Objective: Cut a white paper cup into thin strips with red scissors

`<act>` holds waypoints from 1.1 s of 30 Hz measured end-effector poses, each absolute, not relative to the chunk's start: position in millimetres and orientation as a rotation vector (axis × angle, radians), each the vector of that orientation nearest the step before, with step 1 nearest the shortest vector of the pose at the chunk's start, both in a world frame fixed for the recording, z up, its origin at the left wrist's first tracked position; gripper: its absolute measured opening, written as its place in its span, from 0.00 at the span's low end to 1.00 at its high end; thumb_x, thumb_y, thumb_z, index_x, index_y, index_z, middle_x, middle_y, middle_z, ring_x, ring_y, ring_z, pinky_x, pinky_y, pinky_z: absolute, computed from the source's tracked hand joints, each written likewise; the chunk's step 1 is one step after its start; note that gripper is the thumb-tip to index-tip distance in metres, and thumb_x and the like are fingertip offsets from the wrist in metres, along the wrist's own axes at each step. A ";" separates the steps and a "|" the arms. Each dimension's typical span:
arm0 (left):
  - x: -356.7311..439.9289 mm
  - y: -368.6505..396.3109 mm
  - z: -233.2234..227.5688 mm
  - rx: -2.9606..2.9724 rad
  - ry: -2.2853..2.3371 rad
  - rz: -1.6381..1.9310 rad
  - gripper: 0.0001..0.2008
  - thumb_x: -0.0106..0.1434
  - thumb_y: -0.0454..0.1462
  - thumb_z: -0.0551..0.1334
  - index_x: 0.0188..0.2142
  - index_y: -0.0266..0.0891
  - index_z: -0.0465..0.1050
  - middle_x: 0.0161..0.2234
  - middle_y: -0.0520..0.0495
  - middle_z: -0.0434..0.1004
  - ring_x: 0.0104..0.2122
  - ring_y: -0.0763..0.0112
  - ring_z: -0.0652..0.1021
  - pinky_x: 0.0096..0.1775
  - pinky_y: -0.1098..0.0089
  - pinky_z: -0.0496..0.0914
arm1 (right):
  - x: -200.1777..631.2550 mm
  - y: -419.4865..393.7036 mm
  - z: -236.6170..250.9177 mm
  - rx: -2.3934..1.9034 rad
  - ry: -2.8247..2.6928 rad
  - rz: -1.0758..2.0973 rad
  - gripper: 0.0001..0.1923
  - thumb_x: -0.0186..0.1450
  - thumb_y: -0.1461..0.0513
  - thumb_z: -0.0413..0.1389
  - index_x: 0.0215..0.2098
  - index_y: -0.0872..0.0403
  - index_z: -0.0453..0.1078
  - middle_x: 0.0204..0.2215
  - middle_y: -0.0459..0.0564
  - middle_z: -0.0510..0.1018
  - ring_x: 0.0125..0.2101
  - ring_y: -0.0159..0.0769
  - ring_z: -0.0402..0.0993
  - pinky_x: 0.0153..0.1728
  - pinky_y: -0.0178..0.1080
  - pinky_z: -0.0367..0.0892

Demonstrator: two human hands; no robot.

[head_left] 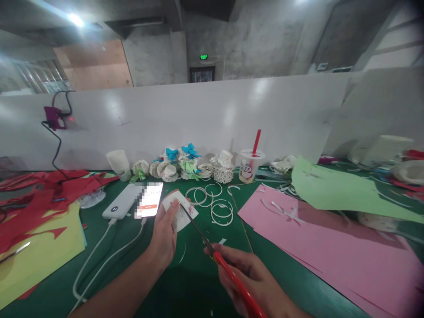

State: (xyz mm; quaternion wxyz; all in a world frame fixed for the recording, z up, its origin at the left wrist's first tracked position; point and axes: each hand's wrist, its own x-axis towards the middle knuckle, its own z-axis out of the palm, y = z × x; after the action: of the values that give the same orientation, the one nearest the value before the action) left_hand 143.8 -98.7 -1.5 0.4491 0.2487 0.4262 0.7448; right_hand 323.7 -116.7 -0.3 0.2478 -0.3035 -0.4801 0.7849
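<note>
My left hand (168, 225) grips a flattened piece of white paper cup (183, 217) with a faint printed pattern, thumb on top. In my right hand (247, 269) is a pair of scissors (232, 276) with red handles. Their blades reach up and left, and the tips meet the cup piece beside my left thumb. How far the blades are apart I cannot tell. Just beyond the piece, several thin white paper rings (221, 212) lie on the green table (195, 274).
A lit phone (150, 201) and a white power bank (122, 202) with cables lie left. A drink cup (248, 168) with a red straw and several paper crafts (168, 170) line the partition. Pink sheets (318, 234) and a green sheet (344, 190) are right; red scraps (36, 198) and yellow paper (43, 251) left.
</note>
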 end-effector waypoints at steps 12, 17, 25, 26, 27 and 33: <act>144.5 -101.2 -3.4 0.595 1.040 1.839 0.21 0.55 0.43 0.63 0.47 0.38 0.68 0.38 0.44 0.78 0.34 0.66 0.79 0.38 0.67 0.72 | 326.0 -110.5 -5.9 -0.722 -1.184 2.242 0.24 0.53 0.49 0.63 0.39 0.57 0.67 0.12 0.34 0.61 0.07 0.19 0.54 0.08 0.24 0.51; 144.5 -102.0 -3.0 0.597 1.073 1.826 0.20 0.55 0.42 0.63 0.47 0.39 0.69 0.39 0.44 0.78 0.35 0.65 0.78 0.38 0.67 0.72 | 328.3 -119.5 -0.5 -0.682 -1.188 2.191 0.19 0.57 0.52 0.60 0.40 0.57 0.66 0.15 0.35 0.62 0.10 0.18 0.54 0.10 0.23 0.52; 143.9 -101.1 -2.5 0.602 1.052 1.845 0.19 0.56 0.41 0.63 0.47 0.38 0.69 0.38 0.45 0.78 0.34 0.66 0.78 0.38 0.68 0.72 | 329.2 -120.4 -1.0 -0.647 -1.218 2.153 0.19 0.58 0.52 0.59 0.40 0.57 0.67 0.15 0.35 0.60 0.09 0.17 0.51 0.10 0.23 0.50; 143.8 -100.8 -2.4 0.602 1.046 1.849 0.20 0.56 0.41 0.63 0.48 0.38 0.69 0.37 0.46 0.78 0.34 0.66 0.78 0.38 0.68 0.72 | 329.2 -119.4 -2.2 -0.644 -1.215 2.158 0.19 0.58 0.52 0.59 0.40 0.57 0.67 0.15 0.35 0.60 0.09 0.17 0.52 0.10 0.23 0.51; 143.6 -100.5 -2.1 0.603 1.037 1.850 0.20 0.56 0.41 0.63 0.48 0.39 0.68 0.36 0.46 0.78 0.34 0.66 0.78 0.38 0.67 0.72 | 329.0 -118.3 -3.4 -0.639 -1.214 2.159 0.18 0.58 0.52 0.59 0.40 0.57 0.67 0.15 0.35 0.61 0.09 0.17 0.52 0.10 0.23 0.51; 138.4 -96.9 -0.7 0.560 1.004 1.885 0.19 0.55 0.42 0.63 0.46 0.37 0.70 0.35 0.45 0.78 0.33 0.65 0.78 0.39 0.65 0.72 | 327.3 -114.5 -10.8 -0.630 -1.294 2.175 0.21 0.57 0.51 0.60 0.40 0.57 0.67 0.15 0.35 0.62 0.08 0.17 0.53 0.09 0.23 0.53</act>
State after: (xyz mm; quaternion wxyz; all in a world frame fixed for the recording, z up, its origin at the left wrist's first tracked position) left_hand 138.4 -96.9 -0.7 0.4502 0.2266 0.4061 0.7623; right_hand 327.3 -114.5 -10.8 0.2633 -0.2330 -0.4787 0.8045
